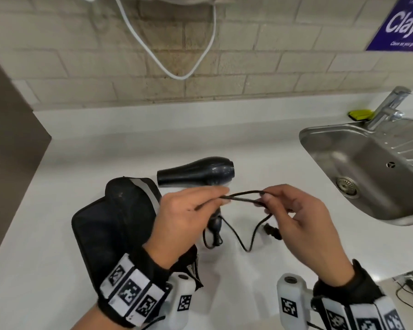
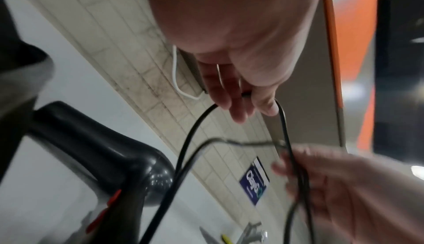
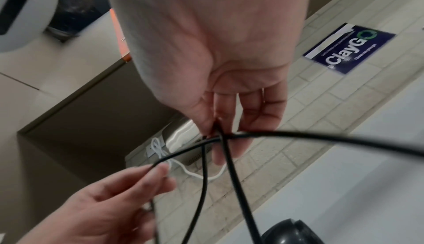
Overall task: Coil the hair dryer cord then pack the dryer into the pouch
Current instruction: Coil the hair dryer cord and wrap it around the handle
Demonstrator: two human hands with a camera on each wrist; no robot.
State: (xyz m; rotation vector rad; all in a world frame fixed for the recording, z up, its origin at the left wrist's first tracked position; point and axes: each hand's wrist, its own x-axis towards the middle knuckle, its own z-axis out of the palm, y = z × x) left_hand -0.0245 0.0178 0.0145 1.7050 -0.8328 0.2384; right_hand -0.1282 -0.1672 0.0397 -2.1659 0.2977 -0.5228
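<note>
A black hair dryer (image 1: 198, 171) lies on the white counter (image 1: 105, 144), its handle pointing toward me. Its black cord (image 1: 242, 196) is stretched as a loop between both hands above the counter. My left hand (image 1: 188, 210) pinches one end of the loop, and my right hand (image 1: 293, 210) pinches the other end. More cord hangs down to the counter, ending at the plug (image 1: 342, 231). The black pouch (image 1: 110, 217) lies flat to the left, partly under my left wrist. The cord (image 2: 185, 144) and dryer (image 2: 103, 150) show in the left wrist view; crossing cord strands (image 3: 220, 137) show in the right wrist view.
A steel sink (image 1: 367, 163) with a tap (image 1: 389, 106) sits at the right, a yellow sponge (image 1: 360, 114) behind it. A white cable (image 1: 177, 67) hangs on the tiled wall. A brown panel (image 1: 7, 139) stands at the left. A purple sign (image 1: 403, 22) hangs top right.
</note>
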